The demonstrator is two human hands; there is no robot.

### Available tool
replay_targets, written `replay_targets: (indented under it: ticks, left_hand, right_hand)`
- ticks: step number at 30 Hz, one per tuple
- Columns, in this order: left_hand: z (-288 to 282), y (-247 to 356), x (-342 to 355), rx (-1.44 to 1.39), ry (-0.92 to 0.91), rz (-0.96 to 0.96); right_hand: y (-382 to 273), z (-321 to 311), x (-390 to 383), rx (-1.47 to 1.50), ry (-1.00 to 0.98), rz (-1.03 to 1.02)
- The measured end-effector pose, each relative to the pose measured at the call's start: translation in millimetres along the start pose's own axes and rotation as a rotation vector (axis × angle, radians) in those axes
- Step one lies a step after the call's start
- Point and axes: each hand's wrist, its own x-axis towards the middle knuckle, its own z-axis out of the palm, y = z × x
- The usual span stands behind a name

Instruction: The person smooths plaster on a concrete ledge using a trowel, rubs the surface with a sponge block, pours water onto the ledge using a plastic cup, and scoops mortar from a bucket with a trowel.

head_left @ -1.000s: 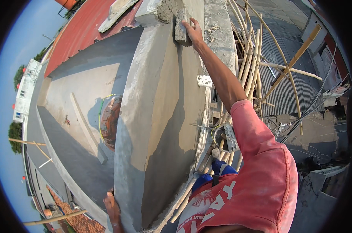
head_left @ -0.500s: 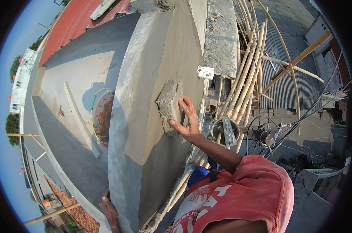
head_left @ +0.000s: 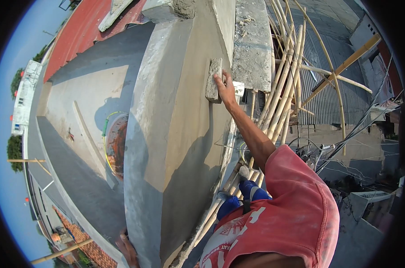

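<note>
My right hand (head_left: 225, 89) grips a rough grey block (head_left: 214, 68), its broad face against the smooth grey plastered wall (head_left: 189, 125). A small white fitting (head_left: 239, 85) shows just beyond that hand. My left hand (head_left: 127, 248) is low at the left, fingers curled on the pale edge of the wall (head_left: 140, 210), partly hidden. Rough wet-looking mortar (head_left: 183, 8) sticks to the top of the wall.
A recessed roof area (head_left: 86, 85) holds a plank (head_left: 88, 134) and round container (head_left: 117, 147). A red metal roof (head_left: 75, 33) is beyond. My feet (head_left: 243, 174) stand on bamboo poles (head_left: 280, 98), beside a concrete ledge (head_left: 251, 49), overhead wires (head_left: 354, 129) and lower roofs.
My right hand slid the block from high on the wall down toward me, then back up to mid-height. My left hand stays at the lower edge.
</note>
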Motion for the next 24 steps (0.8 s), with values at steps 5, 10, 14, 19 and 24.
replay_targets:
  ticks: [5, 10, 14, 19, 24]
  left_hand:
    - [-1.6, -13.8, -3.0, -0.017, 0.029, -0.024]
    - [-6.8, -1.5, -0.5, -0.008, 0.069, 0.017]
    - [-4.2, 1.7, 1.0, -0.161, -0.029, -0.016]
    - [4.1, 2.2, 4.8, -0.188, 0.053, 0.036]
    - [4.9, -1.0, 1.2, -0.138, 0.078, 0.034]
  right_hand:
    - [-131.3, 8.8, -40.5, 0.042, 0.002, -0.421]
    - [-48.1, -8.2, 49.2, 0.018, 0.029, 0.014]
    - [-39.7, 4.7, -200.0, 0.037, -0.079, -0.176]
    - [-111.0, -0.4, -63.3, 0.047, -0.005, -0.268]
    - [18.2, -3.3, -151.2, 0.042, -0.032, 0.253]
